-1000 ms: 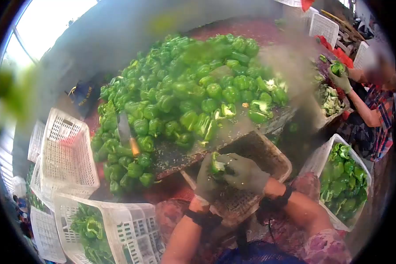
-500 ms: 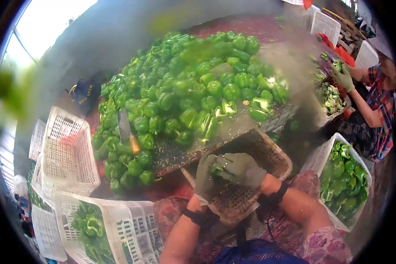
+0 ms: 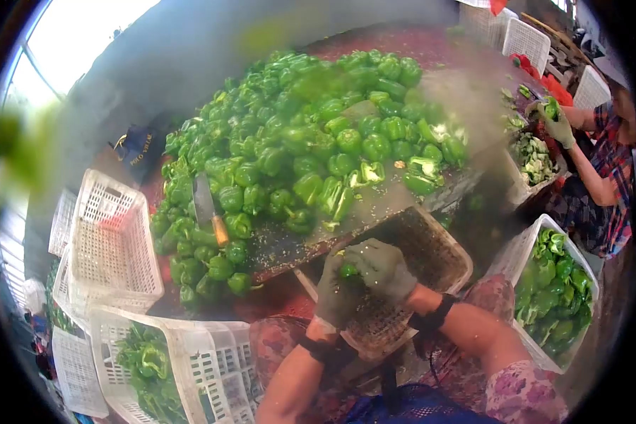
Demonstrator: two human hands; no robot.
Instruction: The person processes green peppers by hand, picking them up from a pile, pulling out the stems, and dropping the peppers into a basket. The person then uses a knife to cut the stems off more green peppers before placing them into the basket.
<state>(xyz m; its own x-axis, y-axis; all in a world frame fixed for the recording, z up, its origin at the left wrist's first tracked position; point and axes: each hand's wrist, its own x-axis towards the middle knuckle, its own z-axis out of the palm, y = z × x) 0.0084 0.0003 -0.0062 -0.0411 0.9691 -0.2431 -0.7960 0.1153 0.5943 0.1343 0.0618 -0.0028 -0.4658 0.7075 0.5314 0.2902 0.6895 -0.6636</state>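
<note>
Head view | left hand (image 3: 334, 300) and right hand (image 3: 385, 268): each grip closed on one pepper (image 3: 348, 271) | pepper is over the basket (image 3: 438, 251), just by the counter (image 3: 290, 247) edge

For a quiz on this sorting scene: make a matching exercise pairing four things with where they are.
1 knife
2 small pepper
3 right-side white crate
4 brown basket

A under both hands
B full of cut peppers
C gripped between left hand and right hand
D on the board, beside the pepper pile

Pairs: 1-D, 2-C, 3-B, 4-A
</note>
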